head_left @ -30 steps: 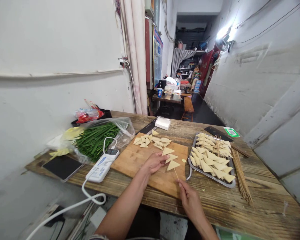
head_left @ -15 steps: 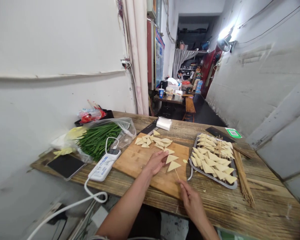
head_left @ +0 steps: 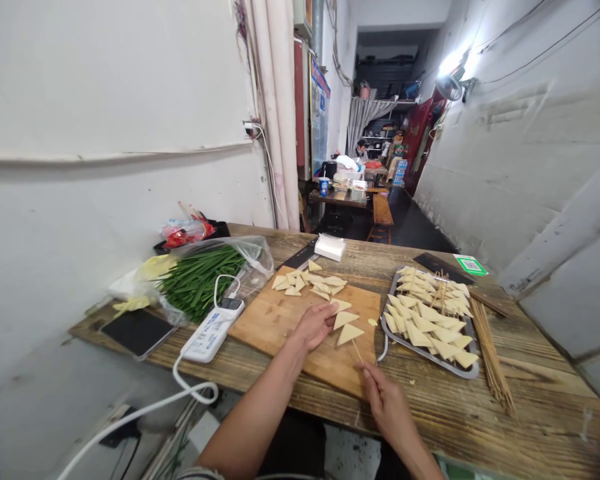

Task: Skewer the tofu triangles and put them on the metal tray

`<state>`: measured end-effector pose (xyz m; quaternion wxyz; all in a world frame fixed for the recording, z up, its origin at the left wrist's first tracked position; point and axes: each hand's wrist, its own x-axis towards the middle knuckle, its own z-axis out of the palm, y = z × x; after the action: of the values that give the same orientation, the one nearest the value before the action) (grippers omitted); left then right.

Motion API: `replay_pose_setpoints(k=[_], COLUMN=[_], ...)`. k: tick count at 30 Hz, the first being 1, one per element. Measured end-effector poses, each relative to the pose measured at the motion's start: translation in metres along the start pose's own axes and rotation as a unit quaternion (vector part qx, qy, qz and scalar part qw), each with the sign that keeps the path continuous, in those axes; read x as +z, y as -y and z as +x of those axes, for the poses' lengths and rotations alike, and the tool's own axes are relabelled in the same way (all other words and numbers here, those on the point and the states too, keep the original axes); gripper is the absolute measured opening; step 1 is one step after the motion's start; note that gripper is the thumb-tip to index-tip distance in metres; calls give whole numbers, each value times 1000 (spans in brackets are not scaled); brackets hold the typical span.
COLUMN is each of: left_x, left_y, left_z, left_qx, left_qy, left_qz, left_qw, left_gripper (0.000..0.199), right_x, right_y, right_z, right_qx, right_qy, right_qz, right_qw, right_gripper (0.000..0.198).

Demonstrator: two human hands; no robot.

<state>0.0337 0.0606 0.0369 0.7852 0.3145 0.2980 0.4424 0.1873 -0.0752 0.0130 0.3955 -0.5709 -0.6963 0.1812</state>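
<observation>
My right hand [head_left: 383, 393] pinches the lower end of a thin wooden skewer [head_left: 357, 352]. Three pale yellow tofu triangles [head_left: 350, 333] sit in a row along it, above a wooden cutting board [head_left: 265, 330]. At the far end, the fingers of my left hand [head_left: 316, 327] are closed on the topmost tofu triangle [head_left: 341, 305]. Loose tofu triangles [head_left: 294, 281] lie in a pile at the back of the board. To the right, a metal tray [head_left: 433, 363] bears many skewered tofu triangles [head_left: 425, 313].
Bare skewers [head_left: 493, 357] lie bundled right of the tray. On the left are green chives [head_left: 200, 277] in a plastic bag, a white power strip [head_left: 213, 333] with its cable, and a black tablet [head_left: 137, 331]. A knife [head_left: 303, 255] and a white box [head_left: 330, 247] lie behind the board.
The view has shifted slightly, so everything appears a little further right. Both hands keep the same hold on the skewer and the tofu.
</observation>
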Motion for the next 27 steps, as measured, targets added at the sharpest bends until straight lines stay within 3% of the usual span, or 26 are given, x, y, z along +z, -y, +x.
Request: replay_pose_setpoints(k=[9, 13, 20, 27], left_x=[4, 3, 1, 3], left_y=[-1, 1, 2, 2], left_z=[-3, -3, -5, -7], left_qx=[5, 12, 3, 7], left_qy=[4, -21, -16, -14], left_qz=[-12, -2, 45, 55], left_qw=[1000, 1000, 999, 998], left_gripper=[27, 30, 28, 23], right_x=[-5, -24, -89, -171], right_y=[4, 6, -9, -60], right_z=[-1, -9, -25, -16], right_qx=[23, 54, 21, -17], right_qy=[-8, -62, -185, -136], right_qz=[42, 57, -25, -224], right_qw=[999, 995, 982, 965], right_gripper=[39, 35, 26, 29])
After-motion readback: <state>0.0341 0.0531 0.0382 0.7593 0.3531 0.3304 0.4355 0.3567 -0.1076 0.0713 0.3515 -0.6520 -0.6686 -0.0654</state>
